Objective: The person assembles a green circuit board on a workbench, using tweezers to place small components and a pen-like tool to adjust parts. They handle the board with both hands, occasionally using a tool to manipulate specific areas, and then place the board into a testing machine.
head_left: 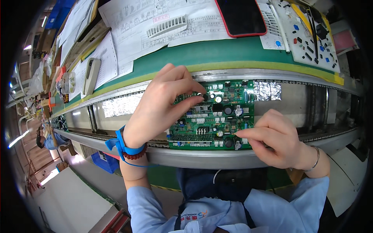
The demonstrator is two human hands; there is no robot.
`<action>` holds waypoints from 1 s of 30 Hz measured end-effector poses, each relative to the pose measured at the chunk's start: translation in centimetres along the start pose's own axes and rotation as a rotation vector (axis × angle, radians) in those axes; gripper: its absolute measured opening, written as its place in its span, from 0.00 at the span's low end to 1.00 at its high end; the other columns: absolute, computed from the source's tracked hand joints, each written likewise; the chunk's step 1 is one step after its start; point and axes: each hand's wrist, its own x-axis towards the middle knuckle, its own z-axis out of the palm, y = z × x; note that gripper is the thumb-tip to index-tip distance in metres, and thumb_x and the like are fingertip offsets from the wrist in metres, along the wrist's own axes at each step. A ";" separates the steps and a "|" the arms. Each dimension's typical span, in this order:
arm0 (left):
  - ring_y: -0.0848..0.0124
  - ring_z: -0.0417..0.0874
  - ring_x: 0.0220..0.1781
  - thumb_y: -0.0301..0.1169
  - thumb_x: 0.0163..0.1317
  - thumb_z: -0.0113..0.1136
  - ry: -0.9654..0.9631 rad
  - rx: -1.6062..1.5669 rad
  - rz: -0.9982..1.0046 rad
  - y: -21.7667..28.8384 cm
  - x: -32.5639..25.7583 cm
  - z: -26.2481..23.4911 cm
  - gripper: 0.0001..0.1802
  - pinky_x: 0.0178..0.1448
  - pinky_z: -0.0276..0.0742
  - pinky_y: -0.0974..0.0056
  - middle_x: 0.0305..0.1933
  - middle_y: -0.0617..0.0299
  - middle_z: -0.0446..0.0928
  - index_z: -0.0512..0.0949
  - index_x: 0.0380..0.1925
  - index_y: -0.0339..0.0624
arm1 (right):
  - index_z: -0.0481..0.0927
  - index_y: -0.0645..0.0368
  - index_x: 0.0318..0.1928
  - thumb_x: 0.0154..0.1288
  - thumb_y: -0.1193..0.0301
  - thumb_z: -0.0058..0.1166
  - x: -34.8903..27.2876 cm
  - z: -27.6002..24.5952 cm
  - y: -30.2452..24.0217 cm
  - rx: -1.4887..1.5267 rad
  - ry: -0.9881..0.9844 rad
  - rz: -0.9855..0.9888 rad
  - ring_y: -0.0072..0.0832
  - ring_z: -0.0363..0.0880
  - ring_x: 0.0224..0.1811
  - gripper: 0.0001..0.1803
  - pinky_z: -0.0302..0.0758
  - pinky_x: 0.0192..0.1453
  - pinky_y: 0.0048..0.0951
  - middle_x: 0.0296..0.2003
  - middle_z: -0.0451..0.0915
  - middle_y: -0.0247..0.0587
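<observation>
Light-blue shirt (272,209) is worn; left hand (165,95) and right hand (276,138) are pinched over a populated circuit board (210,121), gripped parts unclear.

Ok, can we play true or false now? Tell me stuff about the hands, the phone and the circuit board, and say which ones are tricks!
1. The left hand and the right hand are both at the circuit board. True.
2. The circuit board is red. False: it is green.
3. The smartphone has a red edge. True.
4. The right hand is touching the smartphone. False: the smartphone lies farther away, past both hands.
5. The silvery bangle and the blue wrist strap are on different wrists. True.
6. The blue wrist strap is on the right wrist. False: it is on the left one.
</observation>
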 end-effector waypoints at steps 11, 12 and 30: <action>0.61 0.68 0.33 0.21 0.44 0.66 0.011 0.124 0.060 0.8 1.0 0.1 0.11 0.36 0.66 0.60 0.27 0.59 0.70 0.79 0.31 0.39 | 0.81 0.61 0.40 0.49 0.79 0.59 0.0 0.1 0.2 -0.002 -0.005 0.007 0.27 0.70 0.24 0.14 0.62 0.28 0.28 0.25 0.71 0.34; 0.61 0.68 0.33 0.21 0.44 0.66 0.008 0.130 0.059 0.9 1.0 0.2 0.11 0.36 0.66 0.60 0.27 0.59 0.70 0.79 0.31 0.39 | 0.81 0.61 0.40 0.49 0.79 0.59 0.0 0.0 0.2 -0.006 -0.011 0.010 0.27 0.70 0.24 0.14 0.62 0.28 0.29 0.25 0.71 0.33; 0.60 0.67 0.32 0.20 0.44 0.66 0.001 0.140 0.053 0.9 0.8 0.3 0.11 0.36 0.66 0.60 0.27 0.59 0.69 0.78 0.30 0.38 | 0.81 0.62 0.40 0.48 0.80 0.60 0.1 -0.1 0.1 -0.006 -0.019 0.009 0.27 0.69 0.23 0.15 0.62 0.27 0.28 0.25 0.71 0.34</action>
